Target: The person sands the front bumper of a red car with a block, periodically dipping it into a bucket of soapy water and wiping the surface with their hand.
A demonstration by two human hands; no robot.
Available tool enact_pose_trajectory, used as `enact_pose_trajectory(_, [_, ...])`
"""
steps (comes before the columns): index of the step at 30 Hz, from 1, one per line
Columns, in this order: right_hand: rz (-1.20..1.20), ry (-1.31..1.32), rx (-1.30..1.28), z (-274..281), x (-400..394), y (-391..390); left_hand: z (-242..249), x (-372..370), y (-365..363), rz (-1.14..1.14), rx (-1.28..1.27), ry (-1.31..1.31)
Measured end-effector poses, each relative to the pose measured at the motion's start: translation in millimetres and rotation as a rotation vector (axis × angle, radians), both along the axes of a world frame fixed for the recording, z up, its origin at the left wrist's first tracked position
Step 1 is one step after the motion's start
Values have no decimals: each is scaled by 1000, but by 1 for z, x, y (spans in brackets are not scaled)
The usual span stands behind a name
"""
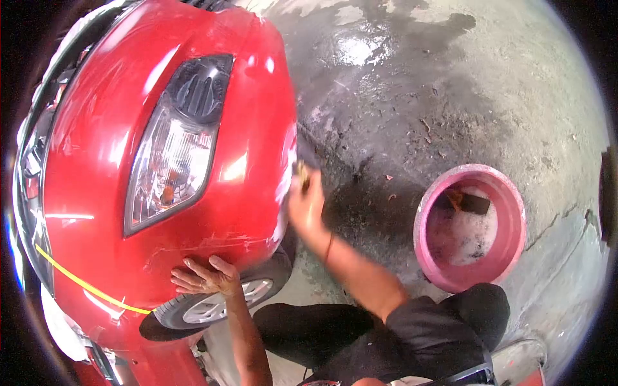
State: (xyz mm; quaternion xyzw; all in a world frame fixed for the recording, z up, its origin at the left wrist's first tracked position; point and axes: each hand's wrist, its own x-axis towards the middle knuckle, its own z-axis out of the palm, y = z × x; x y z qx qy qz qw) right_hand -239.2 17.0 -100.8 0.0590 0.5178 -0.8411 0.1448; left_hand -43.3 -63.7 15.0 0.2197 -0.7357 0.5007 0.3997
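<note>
My right hand (pixel 306 209) is closed around a small yellowish pad (pixel 302 174), perhaps a sponge, held at the side of the red car bumper (pixel 257 135). Whitish smears lie on the paint beside that hand. My left hand (pixel 209 276) rests with fingers spread on the red bodywork, just above the front wheel (pixel 222 303); nothing is in it. Part of the pad is hidden behind my right fingers.
A pink basin (pixel 423 248) with sudsy water stands on the floor at the right, with a dark block (pixel 475 204) inside. The headlight (pixel 174 154) is at upper left. Yellow tape (pixel 90 286) crosses the bodywork. The concrete floor (pixel 515 96) is wet in patches.
</note>
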Motion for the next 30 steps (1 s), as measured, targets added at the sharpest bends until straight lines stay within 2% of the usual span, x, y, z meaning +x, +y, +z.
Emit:
enact_pose_trajectory(1, [-131, 139, -21, 14, 38, 5, 1, 5, 0, 4, 10, -12])
enact_pose_trajectory(2, [-157, 120, -20, 36, 74, 13, 2, 5, -1, 2, 17, -15])
enact_pose_trajectory(4, [-274, 190, 79, 29, 77, 0, 0, 9, 3, 38, 44, -5])
enact_pose_trajectory(6, [-192, 92, -65, 11, 38, -3, 1, 6, 1, 21, 31, -21])
enact_pose_trajectory(7, [4, -70, -54, 6, 16, 2, 3, 9, 1, 30, 25, -18])
enact_pose_trajectory(8, [80, -265, -193, 0, -1, -3, 4, 10, 3, 30, 25, -18])
enact_pose_trajectory(10, [-36, 14, -29, 16, 36, 7, 2, 5, 2, 2, 30, -23])
enact_pose_trajectory(11, [-157, 151, -57, 22, 67, 1, 1, 5, 2, 17, 35, -19])
enact_pose_trajectory(12, [-135, 308, 138, 34, 88, 13, 2, 7, 5, 22, 39, -27])
enact_pose_trajectory(14, [-193, 448, 226, 14, 72, 8, 3, 2, 5, 22, 28, -21])
enact_pose_trajectory(15, [-202, 282, 99, 7, 47, 1, 4, 1, 4, 23, 23, -19])
enact_pose_trajectory(16, [-70, 103, 72, -3, 17, -4, 4, -2, 1, 2, 17, -17])
enact_pose_trajectory(18, [119, 30, 154, -12, -11, -3, 5, 9, 6, -4, 22, -33])
enact_pose_trajectory(19, [110, 32, 139, -11, 8, 0, 5, 8, 5, -2, 25, -33])
enact_pose_trajectory(20, [-94, 157, 37, 2, 36, 3, 2, 3, 3, 6, 26, -22])
enact_pose_trajectory(22, [-190, 331, 170, 25, 85, 12, 4, 6, 5, 29, 41, -42])
enact_pose_trajectory(25, [-237, 459, 213, -3, 50, 4, 3, 6, 3, 43, 48, -32])
enact_pose_trajectory(26, [-160, 284, 25, -5, 23, 4, 2, 4, -2, 20, 36, -30])
enact_pose_trajectory(28, [109, -8, -5, -12, -13, 0, 3, 15, 4, 24, 35, -35])
enact_pose_trajectory(30, [-12, 108, 58, 5, 16, 13, 2, 6, 2, 35, 22, -30])
